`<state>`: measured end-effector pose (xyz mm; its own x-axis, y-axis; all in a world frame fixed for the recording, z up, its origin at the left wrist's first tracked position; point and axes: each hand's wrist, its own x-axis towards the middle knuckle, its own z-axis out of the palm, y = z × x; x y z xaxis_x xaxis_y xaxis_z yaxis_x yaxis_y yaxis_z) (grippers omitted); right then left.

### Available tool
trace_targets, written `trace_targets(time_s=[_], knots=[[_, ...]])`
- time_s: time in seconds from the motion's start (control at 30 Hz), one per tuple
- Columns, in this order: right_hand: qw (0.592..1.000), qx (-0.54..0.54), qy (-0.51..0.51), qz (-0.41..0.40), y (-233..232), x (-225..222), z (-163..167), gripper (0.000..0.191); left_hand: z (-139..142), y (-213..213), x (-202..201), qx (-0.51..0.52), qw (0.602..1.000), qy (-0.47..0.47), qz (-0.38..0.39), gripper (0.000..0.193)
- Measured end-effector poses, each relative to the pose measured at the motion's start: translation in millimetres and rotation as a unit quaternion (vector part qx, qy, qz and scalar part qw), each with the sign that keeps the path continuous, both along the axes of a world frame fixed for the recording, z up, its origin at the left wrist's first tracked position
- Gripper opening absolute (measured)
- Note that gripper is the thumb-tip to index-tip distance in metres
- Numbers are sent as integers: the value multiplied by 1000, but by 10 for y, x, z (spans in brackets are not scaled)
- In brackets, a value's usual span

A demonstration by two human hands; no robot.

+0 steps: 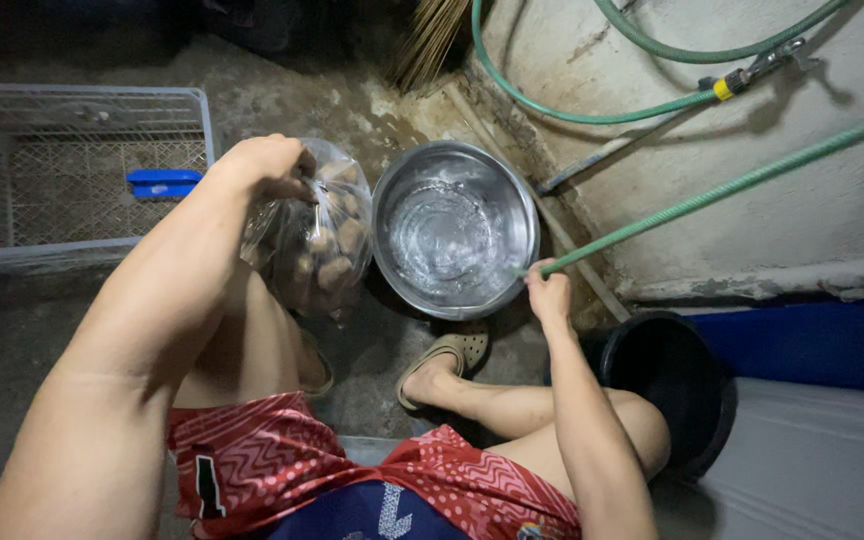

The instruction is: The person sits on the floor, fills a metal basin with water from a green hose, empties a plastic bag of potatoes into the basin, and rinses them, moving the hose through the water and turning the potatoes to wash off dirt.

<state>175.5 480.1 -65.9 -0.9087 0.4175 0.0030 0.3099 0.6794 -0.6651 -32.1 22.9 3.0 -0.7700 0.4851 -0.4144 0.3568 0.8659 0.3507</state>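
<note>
Green hose [712, 195] in right hand [549, 296]

Metal basin [455, 228] at centre, top open, water inside; free way in from above. At its 3 o'clock rim the green hose [712, 192] slants in, pinched by the right hand [549, 293]; that side blocked. At 9 o'clock the clear bag of brown lumps [314, 238] hangs from the left hand [267, 165], just beside the rim, narrow gap. 6 o'clock: sandalled foot [444, 362] and legs close it. 12 o'clock: bare wet floor, then wall. Black bucket [672, 385] at 4 o'clock, white crate [72, 175] far at 9.
</note>
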Motion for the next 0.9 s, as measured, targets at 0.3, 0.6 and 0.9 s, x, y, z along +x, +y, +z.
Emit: trace_targets(time_s=[0.3, 0.6, 0.9], knots=[[982, -82, 161, -46, -169, -235, 103, 12, 5, 7, -3, 5, 1000, 10, 6, 57], [934, -250, 241, 83, -438, -368, 35, 17, 44, 10, 13, -8, 1000, -2, 14, 56], [916, -338, 161, 143, -840, -331, 6, 18, 50, 10, 0, 5, 999, -31, 33, 58]])
